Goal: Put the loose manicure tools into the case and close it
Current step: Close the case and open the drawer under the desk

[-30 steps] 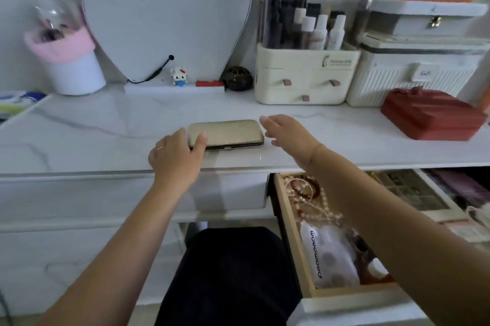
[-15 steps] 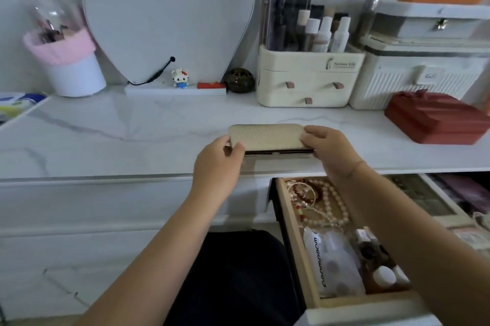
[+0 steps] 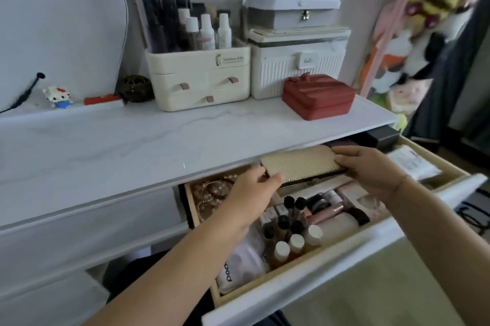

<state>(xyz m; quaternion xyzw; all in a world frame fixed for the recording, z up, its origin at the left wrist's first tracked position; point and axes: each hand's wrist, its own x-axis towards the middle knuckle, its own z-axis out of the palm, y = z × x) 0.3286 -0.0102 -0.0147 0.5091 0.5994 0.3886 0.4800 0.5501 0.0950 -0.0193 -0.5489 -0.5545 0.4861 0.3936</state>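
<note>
Holds the gold textured case between both grips, lid shut, dark seam showing along the near edge, lying roughly flat. Left grip pinched on the case's left end, thumb on top, fingers curled underneath. Right grip wrapped round the right end, fingers over the top, thumb side hidden. Directly under both grips: open drawer, pulled well out. Cannot tell whether the case touches anything in it or hangs free. Just left of and below the left grip: bead bracelets heaped in the drawer's left compartment. Below the left grip, toward the body: small bottles standing upright, white and black caps, packed close together. Further toward the body from those: white pouch with dark lettering. Under the right grip: pink tubes lying flat among compacts. Right of the right grip: paper packet in the drawer's far-right section. Just beyond both grips: front edge of the white marble bench, case's far edge overlapping it in view. Well beyond the right grip on the bench: red box, with white ribbed box right behind it. Well beyond the left grip: cream organiser, bottles under its clear hood.
</note>
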